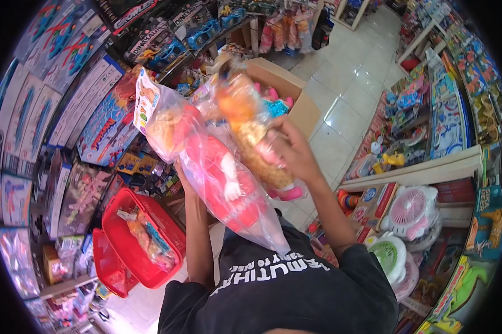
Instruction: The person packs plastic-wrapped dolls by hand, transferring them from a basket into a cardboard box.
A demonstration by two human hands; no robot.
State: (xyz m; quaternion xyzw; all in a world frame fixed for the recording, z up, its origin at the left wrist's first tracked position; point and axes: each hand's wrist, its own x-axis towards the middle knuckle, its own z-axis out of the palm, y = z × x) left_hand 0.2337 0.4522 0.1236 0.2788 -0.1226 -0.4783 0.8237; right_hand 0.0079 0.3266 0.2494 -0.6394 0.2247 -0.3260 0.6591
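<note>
My left hand [182, 173] is behind a bagged doll [215, 167] in a red and pink dress and holds it up; its fingers are mostly hidden by the bag. A white printed card [151, 100] tops that clear bag. To its right, my right hand [294, 149] grips a second bagged doll [256, 147] with a gold dress and pink shoes. Motion blurs its orange-haired upper part. Both dolls are tilted, close together, in front of my chest. Behind them stands an open cardboard box [309, 114] with more bagged dolls inside, in turquoise and pink.
Two red plastic baskets [123, 209] stand at the lower left, one with bagged dolls in it. Boxed toys line shelves on the left. On the right, shelves [418, 172] hold wrapped pink and green toy fans [387, 256]. A tiled aisle [340, 111] runs between.
</note>
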